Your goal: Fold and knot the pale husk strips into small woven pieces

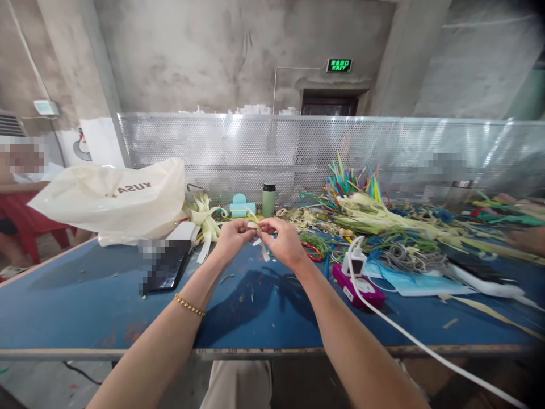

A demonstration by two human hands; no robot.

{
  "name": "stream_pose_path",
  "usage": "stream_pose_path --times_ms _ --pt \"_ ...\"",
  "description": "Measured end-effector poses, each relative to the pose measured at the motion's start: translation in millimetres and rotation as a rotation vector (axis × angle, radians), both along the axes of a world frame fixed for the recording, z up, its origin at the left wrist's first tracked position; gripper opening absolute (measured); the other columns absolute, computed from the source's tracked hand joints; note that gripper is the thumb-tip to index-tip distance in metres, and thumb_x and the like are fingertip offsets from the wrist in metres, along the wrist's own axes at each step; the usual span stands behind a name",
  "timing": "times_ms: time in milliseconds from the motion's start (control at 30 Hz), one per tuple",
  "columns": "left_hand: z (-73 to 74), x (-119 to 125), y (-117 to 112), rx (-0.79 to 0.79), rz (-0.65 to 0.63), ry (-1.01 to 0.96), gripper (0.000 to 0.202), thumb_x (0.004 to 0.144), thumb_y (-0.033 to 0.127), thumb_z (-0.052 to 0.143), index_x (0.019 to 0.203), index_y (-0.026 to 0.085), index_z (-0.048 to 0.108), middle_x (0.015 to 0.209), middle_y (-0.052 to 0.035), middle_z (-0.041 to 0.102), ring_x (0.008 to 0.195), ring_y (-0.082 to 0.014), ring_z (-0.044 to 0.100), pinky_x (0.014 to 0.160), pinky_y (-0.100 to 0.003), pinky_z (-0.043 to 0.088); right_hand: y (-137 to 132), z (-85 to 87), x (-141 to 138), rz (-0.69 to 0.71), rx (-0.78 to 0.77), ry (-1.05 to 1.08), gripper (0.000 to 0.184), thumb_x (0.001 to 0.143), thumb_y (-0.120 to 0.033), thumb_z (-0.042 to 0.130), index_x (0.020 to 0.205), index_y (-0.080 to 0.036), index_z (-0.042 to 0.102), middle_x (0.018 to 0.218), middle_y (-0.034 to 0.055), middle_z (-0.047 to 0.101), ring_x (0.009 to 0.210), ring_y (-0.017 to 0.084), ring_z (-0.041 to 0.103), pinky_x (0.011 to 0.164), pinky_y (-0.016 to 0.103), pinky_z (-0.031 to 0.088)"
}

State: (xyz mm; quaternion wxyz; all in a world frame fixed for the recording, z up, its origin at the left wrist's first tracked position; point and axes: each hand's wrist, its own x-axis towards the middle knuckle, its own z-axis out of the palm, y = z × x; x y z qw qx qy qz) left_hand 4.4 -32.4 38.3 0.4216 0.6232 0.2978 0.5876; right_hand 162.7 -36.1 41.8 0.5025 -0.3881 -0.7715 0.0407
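Note:
Over the middle of the blue table, my left hand (233, 239) and my right hand (283, 241) meet with fingertips pinched together. Both grip a small piece of pale husk strip (264, 251), whose loose ends stick out above and below the fingers. Its exact form between the fingertips is partly hidden. Left of my hands lies a bundle of pale husk strips (205, 220). Just beyond them stand a green bottle (268, 200) and a light-blue object (242, 209). Small scraps are scattered on the tabletop below.
A white plastic bag (123, 199) and a dark tablet-like device (168, 267) sit at left. At right are a purple power strip (357, 287) with a white cable, tangled cords (413, 255), a blue mask (421, 281) and a long husk bundle (374, 215). A perforated metal screen (383, 147) borders the back.

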Motion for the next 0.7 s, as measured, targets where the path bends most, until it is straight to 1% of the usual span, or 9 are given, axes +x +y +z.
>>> stream_pose_path --times_ms 133,233,333,500,633,700 --pt "-0.8 -0.7 0.2 0.015 0.048 0.032 0.016 0.063 0.024 0.076 0.071 0.013 0.067 0.063 -0.0028 0.066 0.060 -0.0123 0.056 0.058 -0.024 0.040 -1.0 0.9 -0.5 0.043 -0.049 0.041 0.010 0.079 -0.017 0.061 0.086 -0.020 0.067 0.081 0.0037 0.071 0.072 0.016 0.065 0.074 0.029 0.049" --pt "-0.6 -0.9 0.8 0.021 0.034 0.032 0.018 0.065 0.026 0.077 0.072 0.013 0.067 0.064 -0.0032 0.067 0.060 -0.0122 0.057 0.059 -0.025 0.042 -2.4 2.6 -0.7 0.049 -0.086 0.058 0.012 0.077 -0.016 0.059 0.086 -0.019 0.066 0.077 0.0031 0.070 0.070 0.015 0.064 0.071 0.028 0.049" --pt "0.8 -0.6 0.0 0.029 0.021 0.045 0.018 0.066 0.027 0.076 0.073 0.013 0.067 0.065 -0.0039 0.068 0.059 -0.0117 0.057 0.059 -0.025 0.042 -3.2 4.0 -1.0 0.047 -0.080 0.050 0.012 0.074 -0.016 0.060 0.085 -0.018 0.066 0.078 0.0041 0.070 0.070 0.015 0.064 0.071 0.028 0.049" --pt "5.2 0.2 -5.6 0.038 0.052 0.083 0.010 0.069 0.020 0.071 0.072 0.013 0.065 0.063 -0.0035 0.067 0.055 -0.0107 0.056 0.056 -0.024 0.041 -2.8 5.8 0.2 0.039 -0.114 0.107 0.012 0.069 -0.018 0.060 0.080 -0.016 0.063 0.074 0.0039 0.068 0.065 0.014 0.060 0.065 0.026 0.047" --pt "6.8 0.3 -8.1 0.060 0.065 0.082 0.006 0.068 0.014 0.068 0.072 0.013 0.064 0.063 -0.0039 0.068 0.056 -0.0110 0.057 0.056 -0.023 0.041 0.4 5.1 2.5 0.087 -0.195 0.205 0.015 0.065 -0.021 0.061 0.079 -0.016 0.062 0.070 0.0023 0.066 0.062 0.013 0.057 0.060 0.026 0.046" --pt "6.4 0.4 -7.6 0.069 0.047 0.073 0.006 0.068 0.012 0.067 0.073 0.014 0.064 0.062 -0.0035 0.067 0.057 -0.0111 0.058 0.057 -0.024 0.042 2.3 4.8 3.5 0.119 -0.236 0.261 0.015 0.064 -0.023 0.063 0.077 -0.016 0.063 0.069 0.0019 0.066 0.062 0.013 0.058 0.060 0.026 0.046"
